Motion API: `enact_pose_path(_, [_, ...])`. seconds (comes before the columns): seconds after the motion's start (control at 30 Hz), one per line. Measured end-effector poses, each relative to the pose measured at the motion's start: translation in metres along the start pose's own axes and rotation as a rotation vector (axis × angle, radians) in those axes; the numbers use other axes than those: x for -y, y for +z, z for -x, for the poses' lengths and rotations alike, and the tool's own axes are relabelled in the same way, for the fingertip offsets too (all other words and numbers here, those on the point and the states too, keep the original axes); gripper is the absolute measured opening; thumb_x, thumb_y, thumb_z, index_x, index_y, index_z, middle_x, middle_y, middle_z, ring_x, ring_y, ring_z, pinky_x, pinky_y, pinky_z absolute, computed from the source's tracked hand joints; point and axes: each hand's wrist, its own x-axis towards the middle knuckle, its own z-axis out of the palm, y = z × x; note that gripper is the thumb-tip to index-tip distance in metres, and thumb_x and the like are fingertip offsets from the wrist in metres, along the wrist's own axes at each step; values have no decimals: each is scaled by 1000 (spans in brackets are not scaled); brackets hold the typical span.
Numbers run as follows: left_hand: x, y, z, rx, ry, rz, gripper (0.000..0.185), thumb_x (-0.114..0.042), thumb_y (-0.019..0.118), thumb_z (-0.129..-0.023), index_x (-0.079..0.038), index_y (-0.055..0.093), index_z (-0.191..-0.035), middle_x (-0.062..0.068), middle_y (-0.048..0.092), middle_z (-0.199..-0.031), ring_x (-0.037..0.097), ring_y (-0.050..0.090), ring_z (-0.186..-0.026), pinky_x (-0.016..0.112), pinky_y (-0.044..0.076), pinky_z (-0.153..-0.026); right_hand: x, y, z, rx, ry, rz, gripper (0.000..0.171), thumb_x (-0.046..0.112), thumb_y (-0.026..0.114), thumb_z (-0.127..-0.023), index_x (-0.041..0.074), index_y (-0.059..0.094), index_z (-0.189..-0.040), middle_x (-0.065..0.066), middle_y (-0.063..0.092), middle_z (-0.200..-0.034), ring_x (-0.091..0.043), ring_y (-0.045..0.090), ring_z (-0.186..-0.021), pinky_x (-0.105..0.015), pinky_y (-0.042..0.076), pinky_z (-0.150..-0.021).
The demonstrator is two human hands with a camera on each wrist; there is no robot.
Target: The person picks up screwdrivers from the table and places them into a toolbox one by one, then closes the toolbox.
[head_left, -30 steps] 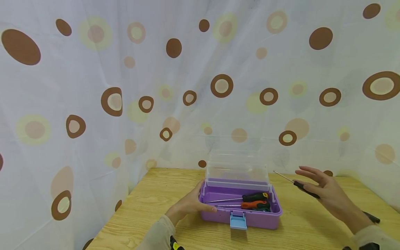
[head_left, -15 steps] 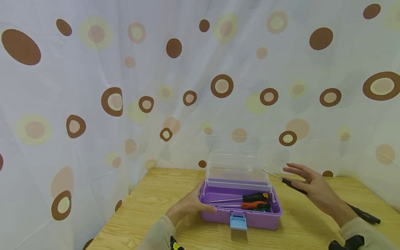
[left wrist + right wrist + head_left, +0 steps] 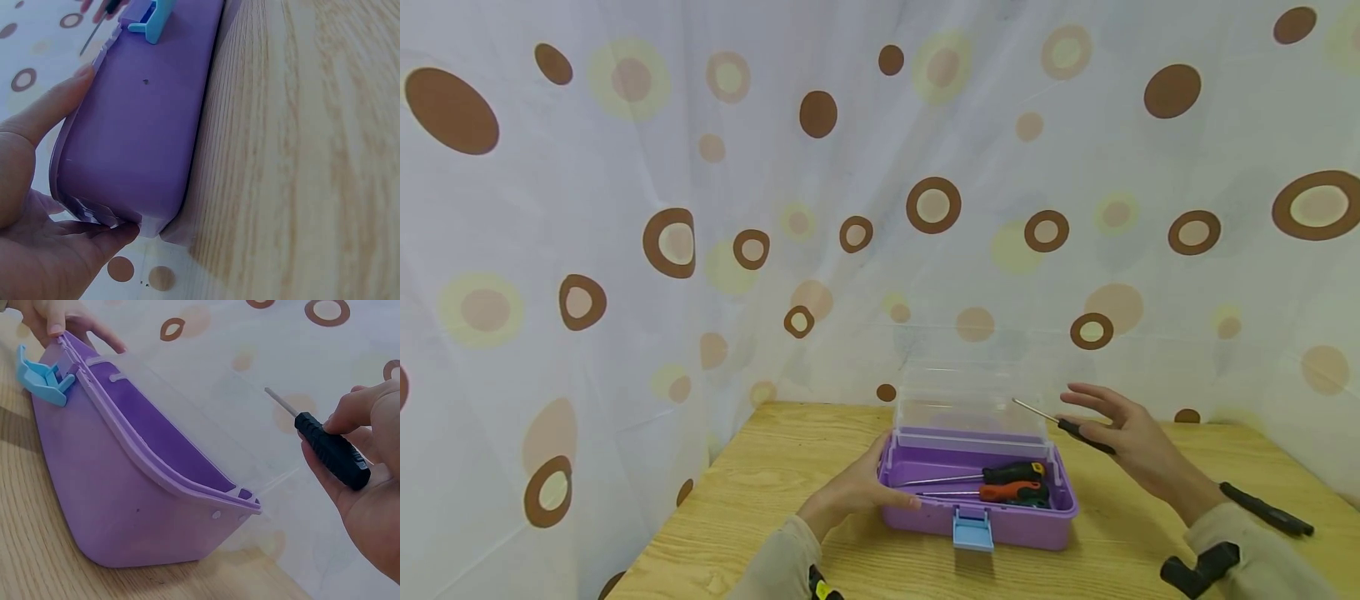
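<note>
Sleeve cuffs, pale, at the lower edge of the head view, one on each forearm.

Wooden table (image 3: 760,517): light grain, bearing all items listed below.

Left hand (image 3: 850,492): rests against the left end of the purple toolbox (image 3: 925,518), thumb laid along the front wall, fingers curved round the far corner; it steadies the box rather than lifts it. The left wrist view shows the palm and fingers (image 3: 37,250) pressed on the box's end wall.

Purple toolbox: sits flat on the table, centre front, open. Blue latch (image 3: 972,530) hangs at the middle of the front wall. Inside lie a black-handled screwdriver (image 3: 1011,472) and an orange-handled screwdriver (image 3: 1007,491), side by side, shafts pointing left; a dark item lies just beside the orange one, too hidden to name.

Black pen-like tool (image 3: 1266,509): lies on the table to the right, well apart from the box.

Right hand (image 3: 1123,433): raised just beside the box's right rear corner, pinching a slim black screwdriver (image 3: 1063,425) between thumb and palm side of the fingers, the other fingers spread loosely. Its metal shaft points left toward the lid.

Clear lid (image 3: 970,400): stands upright at the rear of the box.

Curtain (image 3: 700,167): white, brown and yellow spots, behind the table.
</note>
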Motion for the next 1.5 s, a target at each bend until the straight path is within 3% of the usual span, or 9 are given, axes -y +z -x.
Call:
enact_pose_path(0.53, [0,-1,-1,14,20,6,118,-21,92,-77,-14,14,-165,18,44,-153,42,43,-137,61,28,-117,-7,15,-23,-9,39,46,50,8,53,-109,10,40,-157,6,56,-142,-9,63,-120,-27,54,-94])
enact_pose_path(0.7, [1,0,0,7,11,3,119,-22,92,-77,-14,13,-165,18,43,-153,41,43,-138,60,28,-117,-11,20,-34,1,77,82,51,12,55,-108,6,39,-157,-22,45,-152,-9,62,-121,-28,54,-94])
enact_pose_path(0.83, [0,0,0,13,12,7,116,-21,91,-79,-15,14,-165,18,43,-153,42,43,-138,61,28,-117,-14,23,-43,16,91,88,51,10,57,-107,3,40,-155,-33,40,-152,-9,62,-120,-27,54,-94])
enact_pose_path(1.1, [1,0,0,10,14,4,116,-22,93,-77,-17,17,-164,17,45,-152,41,44,-137,59,28,-117,-17,32,-59,55,119,73,56,5,59,-104,-5,36,-155,-35,40,-150,-21,65,-120,-30,54,-93])
enact_pose_path(1.3, [0,-1,-1,13,25,8,116,-20,93,-77,-15,16,-164,19,45,-152,42,44,-137,59,28,-117,-22,38,-70,77,146,90,57,3,59,-104,-4,36,-156,-33,40,-152,-40,58,-128,-30,54,-95])
enact_pose_path(1.5, [0,-1,0,-1,5,-5,119,-22,93,-76,-17,15,-165,19,44,-152,40,44,-137,59,27,-117,-27,45,-80,106,158,164,52,2,59,-103,-1,41,-153,-35,42,-150,-48,52,-131,-44,51,-103])
